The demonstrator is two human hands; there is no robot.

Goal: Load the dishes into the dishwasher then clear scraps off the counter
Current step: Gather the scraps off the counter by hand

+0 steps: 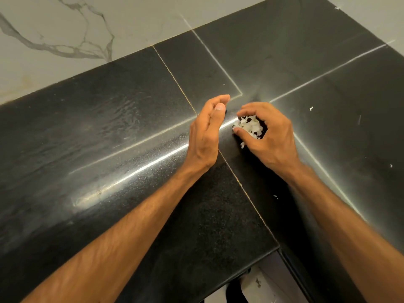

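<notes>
Surface: polished black speckled stone counter (pixel 105 132), seams crossing under the fingers.
Scraps: small heap of white flaky scraps (pixel 250 126), inside the curl of the right fingers.
Right hand (pixel 271 136): fingers and thumb curled round the heap, gripping it.
Left hand (pixel 207 132): on edge, fingers together, loosely curved, holding nothing, just beside the heap.
Strays: tiny white flecks (pixel 311 108), well apart, beyond the right knuckles.
</notes>
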